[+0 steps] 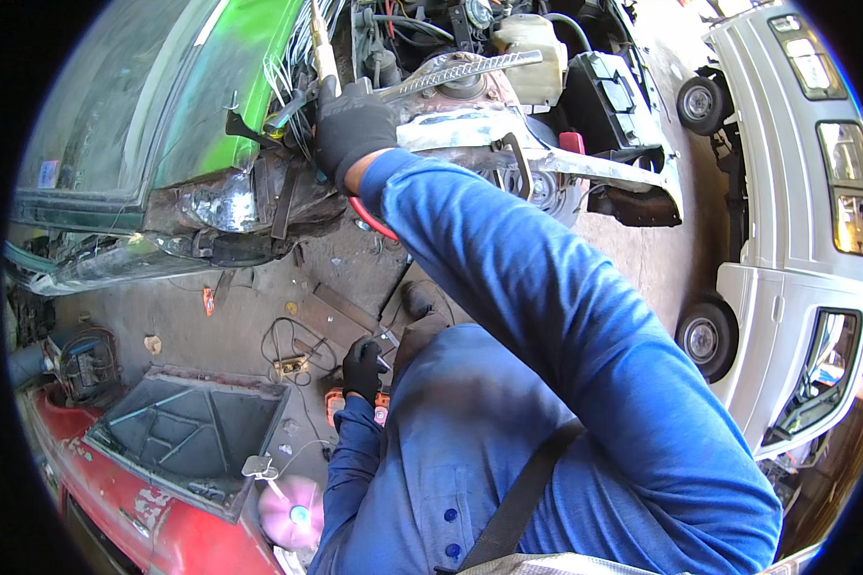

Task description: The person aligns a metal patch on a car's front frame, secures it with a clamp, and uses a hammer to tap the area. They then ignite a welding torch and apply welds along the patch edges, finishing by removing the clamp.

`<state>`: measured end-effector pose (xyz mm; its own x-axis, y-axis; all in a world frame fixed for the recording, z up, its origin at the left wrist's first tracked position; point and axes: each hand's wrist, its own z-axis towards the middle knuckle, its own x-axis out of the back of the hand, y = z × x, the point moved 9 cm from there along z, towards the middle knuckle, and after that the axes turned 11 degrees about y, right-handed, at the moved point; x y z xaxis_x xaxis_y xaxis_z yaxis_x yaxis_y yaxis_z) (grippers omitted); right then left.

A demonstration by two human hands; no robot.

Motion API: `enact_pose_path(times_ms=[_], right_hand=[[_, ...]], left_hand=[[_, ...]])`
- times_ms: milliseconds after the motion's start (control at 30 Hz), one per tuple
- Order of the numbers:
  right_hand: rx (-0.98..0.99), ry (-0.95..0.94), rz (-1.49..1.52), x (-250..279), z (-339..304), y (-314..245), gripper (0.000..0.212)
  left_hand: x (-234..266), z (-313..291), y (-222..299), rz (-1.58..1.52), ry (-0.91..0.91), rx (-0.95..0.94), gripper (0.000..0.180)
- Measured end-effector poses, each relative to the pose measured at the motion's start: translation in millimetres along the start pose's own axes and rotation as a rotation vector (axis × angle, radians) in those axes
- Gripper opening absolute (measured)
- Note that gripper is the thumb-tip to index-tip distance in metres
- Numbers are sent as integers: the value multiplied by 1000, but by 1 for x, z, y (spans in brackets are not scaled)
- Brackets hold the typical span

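Note:
My right hand (357, 132), in a black glove, reaches across to the junction of the green car body (228, 120) and the engine bay. Its fingers are closed round a ridged metal bar (465, 77), whose long end points right over a rusty suspension mount (462, 81). A pale, pointed piece (323, 43) stands just beyond the fingers, beside a bundle of loose wires (291, 67). Down by my leg, my gloved left hand (361, 366) is closed on a small shiny thing, mostly hidden. Below it lies an orange-red object (336, 406), partly covered by my sleeve.
A white reservoir (530, 57) and a black battery (612, 101) sit in the engine bay. A cable (280, 337) and metal plates (334, 314) lie on the floor. A red car panel (201, 537), pink fan (292, 513) and silver van (781, 192) stand around me.

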<state>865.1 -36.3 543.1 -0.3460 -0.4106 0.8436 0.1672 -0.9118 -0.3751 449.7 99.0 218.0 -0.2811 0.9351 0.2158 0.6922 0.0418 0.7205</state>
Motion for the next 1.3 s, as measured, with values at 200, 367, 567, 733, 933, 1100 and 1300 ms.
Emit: enact_pose_path(times_ms=[200,367,567,733,933,1100,1300], right_hand=[[34,133,-35,-8,-12,1,35],[-42,67,51,-7,-9,10,29],[7,61,95,14,-17,10,24],[-1,85,142,48,-31,14,29],[20,64,372,107,-78,5,38],[-7,-19,613,151,-148,13,62],[11,-123,813,194,-214,60,67]], left_hand=[[9,11,32,38,1,-15,45],[6,16,68,15,-2,-121,46],[-7,12,104,86,-44,-177,46],[-22,-4,170,33,-46,-334,45],[-29,-44,256,-190,-75,-396,42],[-35,-76,321,-330,-49,-614,81],[-48,-118,338,-146,-83,-558,105]])
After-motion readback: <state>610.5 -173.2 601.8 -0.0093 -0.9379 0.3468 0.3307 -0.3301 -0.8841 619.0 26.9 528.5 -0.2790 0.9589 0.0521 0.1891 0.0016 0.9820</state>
